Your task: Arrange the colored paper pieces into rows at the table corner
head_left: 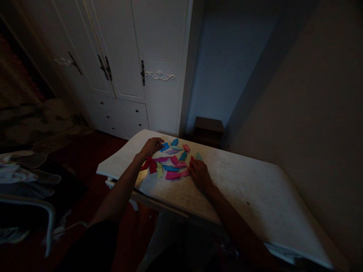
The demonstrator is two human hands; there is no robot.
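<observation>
Folded pieces of coloured paper lie in a loose cluster on a white table (235, 181). At the cluster's far left, my left hand (151, 146) pinches a blue paper piece (165, 146) between its fingertips. My right hand (200, 174) is at the cluster's right side, its fingers closed on a red paper piece (192, 159) that shows at the tips. Between the hands lie a pink strip (172, 175), a blue strip (170, 168), a teal piece (183, 155) and a yellow-green piece (159, 170). Dark red pieces (152, 165) sit below my left hand.
A white wardrobe (164, 98) stands behind the table, and a small brown cabinet (209, 124) is in the corner. A wall (306, 94) runs along the right. At left are a chair's pale frame (49, 215) and heaped cloth (25, 173). The light is dim.
</observation>
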